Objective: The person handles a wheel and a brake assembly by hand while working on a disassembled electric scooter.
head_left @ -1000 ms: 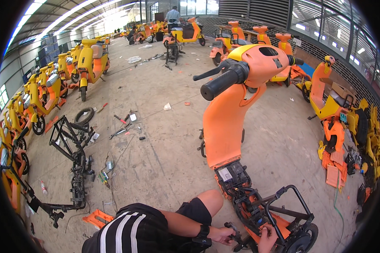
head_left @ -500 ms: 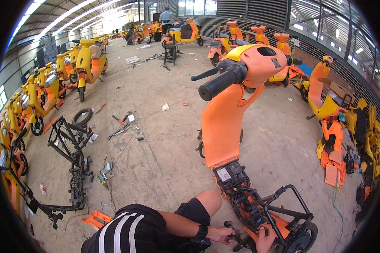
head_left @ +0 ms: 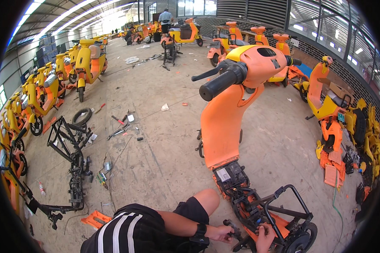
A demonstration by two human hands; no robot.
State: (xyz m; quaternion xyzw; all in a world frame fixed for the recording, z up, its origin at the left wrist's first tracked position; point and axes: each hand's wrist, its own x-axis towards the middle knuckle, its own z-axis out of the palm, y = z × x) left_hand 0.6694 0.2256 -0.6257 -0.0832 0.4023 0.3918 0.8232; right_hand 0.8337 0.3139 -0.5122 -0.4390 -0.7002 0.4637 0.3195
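In front of me stands a partly stripped scooter with an orange front panel (head_left: pixel 223 126), its black rear frame (head_left: pixel 283 206) and wiring uncovered. My left hand (head_left: pixel 220 233), fingers curled, is beside a dark metal part (head_left: pixel 233 227) low on the scooter's near side; whatever it grips is too small to make out. My right hand (head_left: pixel 264 236) is closed in a pinch over the rear section, close to a small blue piece (head_left: pixel 259 220). The fingers hide what they hold. Behind that hand is the rear wheel (head_left: pixel 310 236).
To the left lies a bare black scooter frame (head_left: pixel 76 168), with a loose tyre (head_left: pixel 82 117) and scattered hand tools (head_left: pixel 121 122) beyond it. Yellow-orange scooters (head_left: pixel 86 63) line the left side. Body panels (head_left: pixel 333 168) are heaped at right. A person (head_left: pixel 165 19) stands far off.
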